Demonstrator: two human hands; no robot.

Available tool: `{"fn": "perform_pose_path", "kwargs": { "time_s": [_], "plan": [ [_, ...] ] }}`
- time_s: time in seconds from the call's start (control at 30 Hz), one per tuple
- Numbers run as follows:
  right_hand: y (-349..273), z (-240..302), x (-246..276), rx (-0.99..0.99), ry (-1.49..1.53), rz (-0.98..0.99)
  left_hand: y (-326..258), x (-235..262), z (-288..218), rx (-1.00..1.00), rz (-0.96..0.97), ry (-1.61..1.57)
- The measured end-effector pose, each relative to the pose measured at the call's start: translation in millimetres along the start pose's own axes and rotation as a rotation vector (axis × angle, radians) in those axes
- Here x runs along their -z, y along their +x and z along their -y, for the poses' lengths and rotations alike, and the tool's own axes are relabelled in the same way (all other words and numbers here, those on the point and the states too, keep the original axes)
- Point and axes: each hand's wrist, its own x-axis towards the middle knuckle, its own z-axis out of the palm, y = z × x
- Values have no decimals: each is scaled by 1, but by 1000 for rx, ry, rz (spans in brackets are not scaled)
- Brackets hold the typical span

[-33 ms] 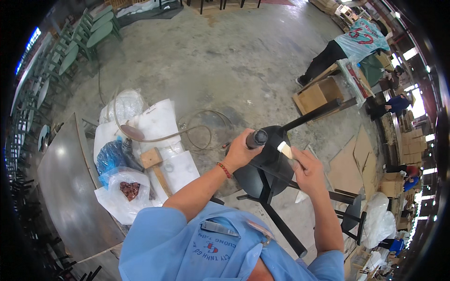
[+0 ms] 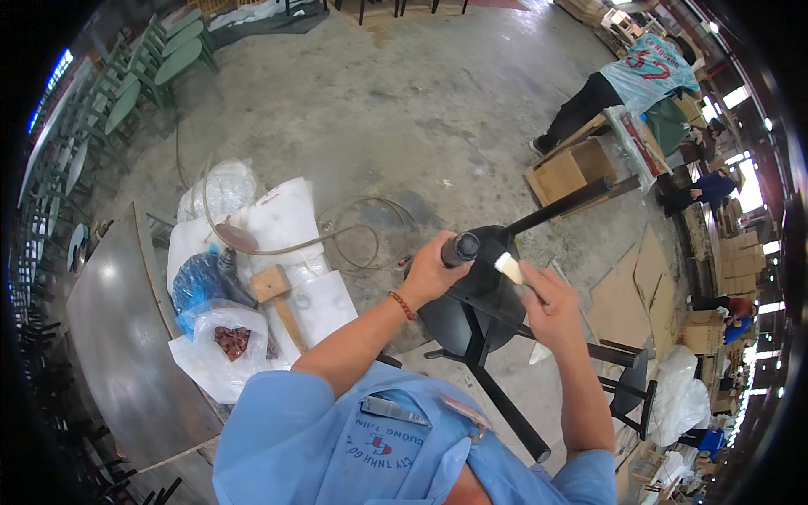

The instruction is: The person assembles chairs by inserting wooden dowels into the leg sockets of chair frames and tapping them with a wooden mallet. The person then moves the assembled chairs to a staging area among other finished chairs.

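A dark piece of furniture with a round black seat point(image 2: 459, 324) and several black legs stands before me, seemingly upside down. My left hand point(image 2: 432, 271) is wrapped around an upright black leg point(image 2: 461, 247), which I see nearly end-on. Between the fingers of my right hand point(image 2: 551, 310) is a small flat brush point(image 2: 510, 268) with a white tip and a pale wooden handle. Its tip is close to the black frame, right of the leg; whether it touches, I cannot tell.
To the left, a wooden mallet point(image 2: 271, 284), a bag of brown pieces point(image 2: 231, 341) and a blue plastic bag point(image 2: 199, 282) lie on white sheets. A hose point(image 2: 295, 249) loops across the floor. A metal-topped table point(image 2: 126, 337) stands farther left; a co-worker point(image 2: 644, 76) bends at the upper right.
My right hand and the brush have shifted very slightly. My left hand keeps its hold on the leg.
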Motion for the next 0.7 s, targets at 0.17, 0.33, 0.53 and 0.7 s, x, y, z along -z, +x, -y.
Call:
{"fn": "perform_pose_path", "kwargs": {
  "time_s": [0.17,0.33,0.53,0.7],
  "plan": [
    [-3,-7,-20,65,14,-9,4,0,5,11,23,-27],
    [-1,-11,-27,108,7,-84,9,2,8,-37,27,3],
    [19,-7,-19,174,12,-88,8,7,-9,3,8,70],
    [55,14,0,238,-291,74,7,7,-8,2,10,29]
  ]
}}
